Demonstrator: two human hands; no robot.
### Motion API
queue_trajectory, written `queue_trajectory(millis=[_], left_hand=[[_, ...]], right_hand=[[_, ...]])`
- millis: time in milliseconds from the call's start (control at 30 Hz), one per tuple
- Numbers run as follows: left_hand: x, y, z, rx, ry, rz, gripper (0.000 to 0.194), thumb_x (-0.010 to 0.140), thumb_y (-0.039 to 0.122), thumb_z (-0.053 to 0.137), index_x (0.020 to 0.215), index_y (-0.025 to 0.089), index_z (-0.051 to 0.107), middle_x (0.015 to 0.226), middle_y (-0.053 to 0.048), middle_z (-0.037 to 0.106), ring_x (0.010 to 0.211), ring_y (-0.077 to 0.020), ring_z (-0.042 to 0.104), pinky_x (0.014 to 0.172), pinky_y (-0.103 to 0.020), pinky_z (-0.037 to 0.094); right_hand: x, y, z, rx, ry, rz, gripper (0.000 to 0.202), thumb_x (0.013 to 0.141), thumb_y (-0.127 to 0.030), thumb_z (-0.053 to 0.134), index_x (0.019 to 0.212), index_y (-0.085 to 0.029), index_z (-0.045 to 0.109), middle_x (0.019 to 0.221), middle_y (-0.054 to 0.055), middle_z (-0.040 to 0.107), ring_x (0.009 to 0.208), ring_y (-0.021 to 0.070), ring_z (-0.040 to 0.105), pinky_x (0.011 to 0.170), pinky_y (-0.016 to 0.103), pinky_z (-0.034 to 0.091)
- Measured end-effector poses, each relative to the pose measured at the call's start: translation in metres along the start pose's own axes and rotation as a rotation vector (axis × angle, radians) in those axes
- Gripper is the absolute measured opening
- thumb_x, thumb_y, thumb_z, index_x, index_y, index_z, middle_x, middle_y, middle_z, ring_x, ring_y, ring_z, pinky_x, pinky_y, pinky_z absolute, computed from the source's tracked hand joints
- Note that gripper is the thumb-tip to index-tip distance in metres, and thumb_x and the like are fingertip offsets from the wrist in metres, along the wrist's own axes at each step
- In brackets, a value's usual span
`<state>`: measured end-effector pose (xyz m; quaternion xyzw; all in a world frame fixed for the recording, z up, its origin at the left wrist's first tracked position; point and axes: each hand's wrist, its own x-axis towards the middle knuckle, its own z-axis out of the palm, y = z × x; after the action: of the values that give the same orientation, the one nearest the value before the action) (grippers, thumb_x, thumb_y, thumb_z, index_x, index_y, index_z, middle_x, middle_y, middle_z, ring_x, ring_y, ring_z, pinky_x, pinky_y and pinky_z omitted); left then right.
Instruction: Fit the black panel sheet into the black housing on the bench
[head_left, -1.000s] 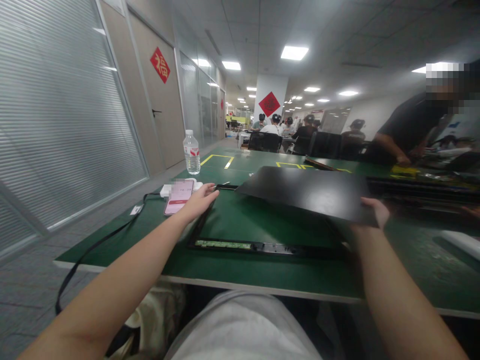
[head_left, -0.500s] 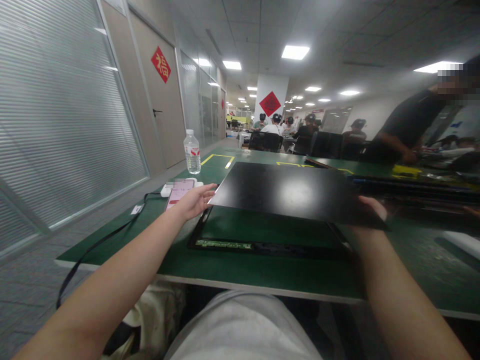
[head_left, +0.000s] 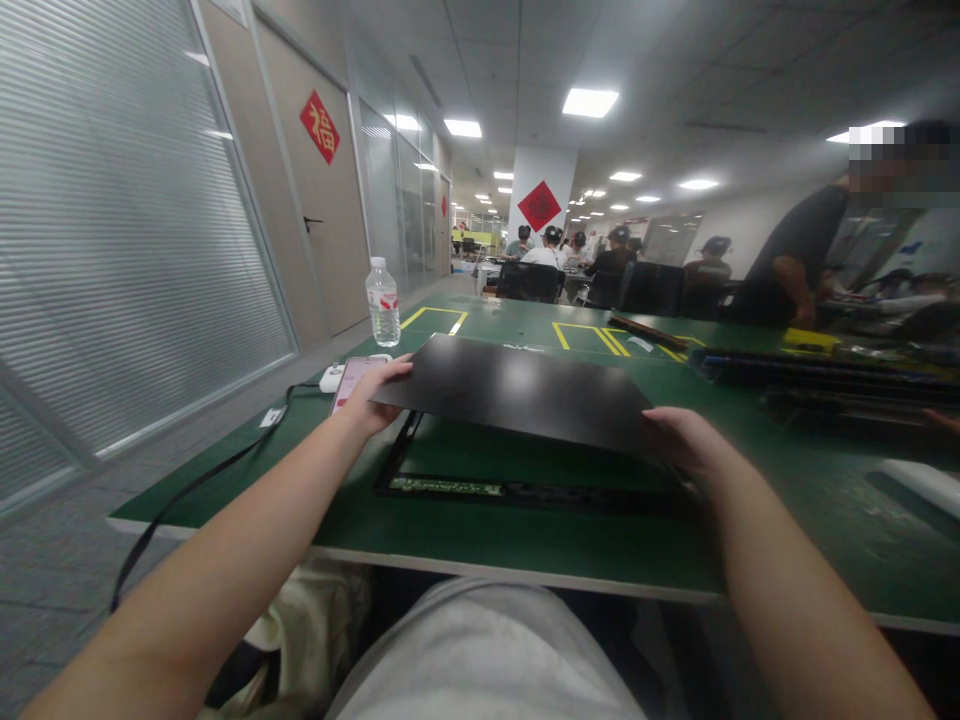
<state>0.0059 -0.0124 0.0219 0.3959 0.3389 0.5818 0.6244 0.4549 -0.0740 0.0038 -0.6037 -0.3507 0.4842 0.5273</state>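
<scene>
A thin black panel [head_left: 517,390] is held up between my two hands, with light glare on its upper face. My left hand [head_left: 379,395] grips its left edge, and my right hand [head_left: 686,440] grips its right corner. Below the panel, a black rectangular frame [head_left: 585,498] lies on the green table [head_left: 525,540]. A green circuit board strip [head_left: 446,487] runs along the near side of this frame. The panel hides the frame's far side.
A water bottle [head_left: 384,305] and a phone [head_left: 352,382] stand and lie at the left. Long dark parts [head_left: 787,370] lie at the right, beside a white object [head_left: 926,490]. A person [head_left: 799,240] leans over the table's far right.
The panel has moved left and tilted, uncovering more yellow tape beyond it. Both my hands have shifted left with it. The person at the right has moved a little left.
</scene>
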Motion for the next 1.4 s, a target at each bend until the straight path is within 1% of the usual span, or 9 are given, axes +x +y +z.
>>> queue_trajectory(millis=[100,167,333,500,700,833,1033,1167,1400], left_hand=[[0.0,0.0,-0.001,0.048,-0.023,0.067,0.038,0.066,0.013,0.065,0.102,0.014,0.074,0.085,-0.005,0.076,0.067,-0.0176,0.068,0.059,-0.024,0.053],[0.0,0.001,-0.001,0.101,-0.032,0.104,0.039,0.065,0.016,0.065,0.103,0.014,0.074,0.087,-0.004,0.076,0.068,-0.0192,0.069,0.06,-0.026,0.053],[-0.002,0.002,0.0,0.156,-0.029,0.149,0.037,0.063,0.019,0.066,0.1,0.016,0.073,0.088,-0.003,0.076,0.07,-0.0207,0.069,0.061,-0.028,0.053],[-0.002,0.0,0.001,0.123,0.012,0.123,0.036,0.06,0.016,0.068,0.096,0.014,0.074,0.083,-0.005,0.076,0.066,-0.0201,0.068,0.058,-0.027,0.052],[0.0,-0.004,-0.004,0.133,0.053,0.055,0.049,0.056,0.016,0.073,0.104,0.011,0.074,0.083,-0.006,0.076,0.063,-0.0184,0.067,0.055,-0.025,0.049],[0.0,-0.006,-0.004,0.145,0.042,0.036,0.054,0.053,0.018,0.075,0.106,0.011,0.073,0.085,-0.006,0.076,0.064,-0.0171,0.066,0.056,-0.024,0.048],[-0.001,-0.016,-0.001,0.199,0.07,0.049,0.052,0.051,0.019,0.078,0.103,0.012,0.074,0.082,-0.005,0.076,0.066,-0.0185,0.067,0.057,-0.024,0.046],[-0.001,-0.022,0.0,0.197,0.031,0.052,0.047,0.051,0.02,0.077,0.097,0.012,0.074,0.078,-0.005,0.075,0.065,-0.0196,0.068,0.057,-0.025,0.047],[-0.003,-0.022,0.003,0.177,0.064,0.042,0.041,0.053,0.017,0.077,0.094,0.014,0.075,0.078,-0.005,0.076,0.065,-0.0208,0.069,0.056,-0.027,0.05]], right_hand=[[-0.004,-0.002,0.003,0.017,-0.123,0.222,0.01,0.078,-0.022,0.056,0.08,-0.018,0.065,0.07,0.008,0.071,0.063,0.0226,0.068,0.063,0.035,0.057],[-0.004,-0.004,0.002,0.04,-0.14,0.245,0.014,0.082,-0.022,0.052,0.081,-0.017,0.065,0.071,0.009,0.071,0.064,0.0218,0.068,0.064,0.034,0.057],[0.008,0.001,-0.002,0.038,-0.076,0.103,0.011,0.08,-0.012,0.055,0.087,-0.014,0.063,0.071,0.007,0.069,0.06,0.0164,0.066,0.06,0.026,0.055],[0.014,0.005,-0.004,-0.027,0.05,0.009,0.03,0.075,-0.01,0.063,0.104,-0.016,0.059,0.068,0.006,0.068,0.055,0.0183,0.066,0.047,0.025,0.052],[0.007,0.0,-0.002,-0.124,0.179,-0.038,0.03,0.075,-0.012,0.064,0.105,-0.017,0.061,0.065,0.008,0.07,0.053,0.0203,0.067,0.048,0.027,0.053],[0.007,0.001,-0.003,-0.153,0.22,-0.075,0.029,0.074,-0.016,0.066,0.104,-0.018,0.066,0.06,0.005,0.069,0.05,0.0182,0.065,0.046,0.025,0.049],[0.011,0.005,-0.007,-0.316,0.292,-0.147,0.026,0.075,-0.02,0.064,0.1,-0.018,0.07,0.057,0.005,0.068,0.046,0.016,0.06,0.043,0.022,0.039],[0.011,0.005,-0.008,-0.389,0.33,-0.171,0.024,0.073,-0.021,0.064,0.096,-0.018,0.072,0.056,0.004,0.068,0.047,0.0157,0.06,0.045,0.024,0.039],[0.017,0.01,-0.014,-0.52,0.36,-0.227,0.029,0.074,-0.027,0.061,0.099,-0.02,0.074,0.062,0.003,0.071,0.051,0.0156,0.062,0.052,0.026,0.043]])
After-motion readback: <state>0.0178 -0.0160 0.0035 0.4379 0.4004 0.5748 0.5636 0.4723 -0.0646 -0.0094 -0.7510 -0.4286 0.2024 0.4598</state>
